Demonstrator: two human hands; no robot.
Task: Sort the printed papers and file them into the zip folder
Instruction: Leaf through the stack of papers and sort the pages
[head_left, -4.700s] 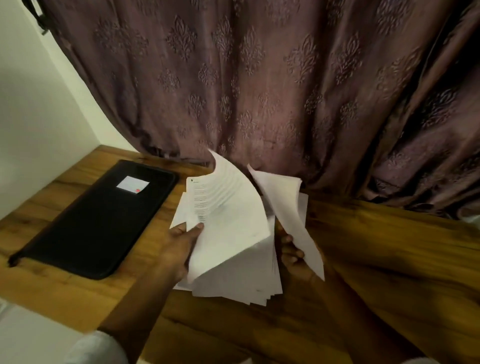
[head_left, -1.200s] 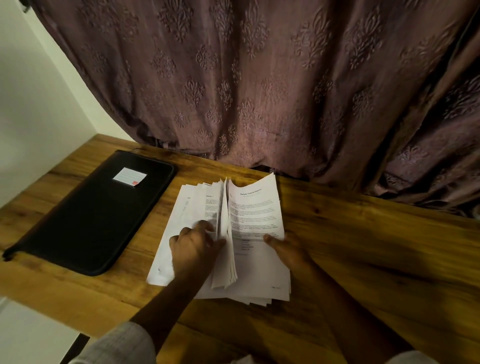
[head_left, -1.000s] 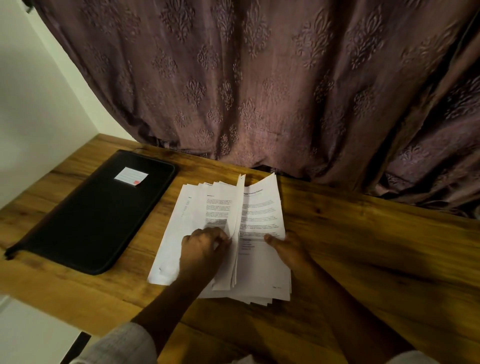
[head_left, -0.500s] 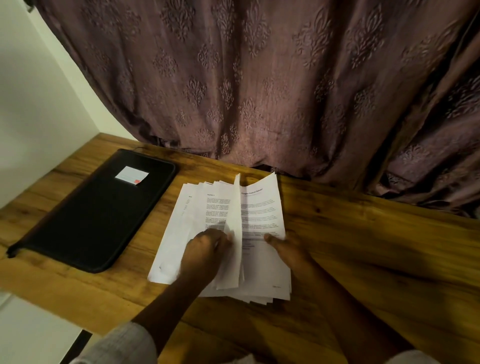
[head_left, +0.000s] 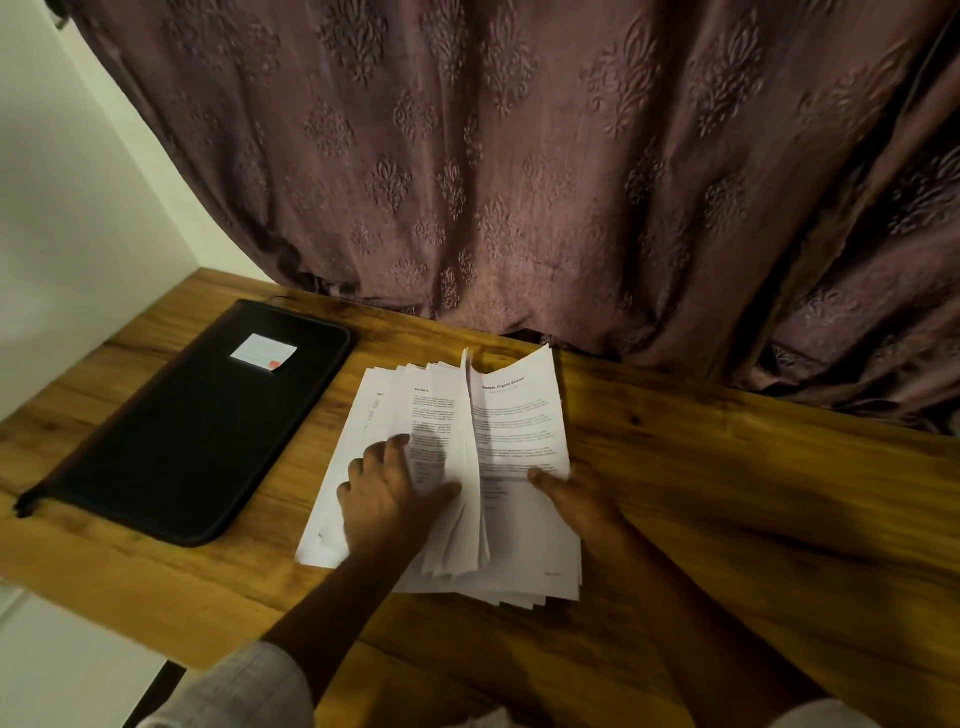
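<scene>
Your folder (head_left: 192, 421) lies shut at the left of the table (head_left: 727, 493), untouched, so filing hasn't begun. Your left hand (head_left: 387, 493) has flattened, fingers spread on the turned sheets, thumb propping the standing leaves: pressing, not grasping. The papers (head_left: 514, 447) sit mid-table, more leafed over, so sorting continues. Your right hand (head_left: 576, 499) rests its thumb on the top page; its fingers are hidden, so whether it pinches I can't tell. Body print is unreadable

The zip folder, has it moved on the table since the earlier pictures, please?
No. The zip folder lies where it did, at the back left corner of the table, its far end near the curtain.
</scene>
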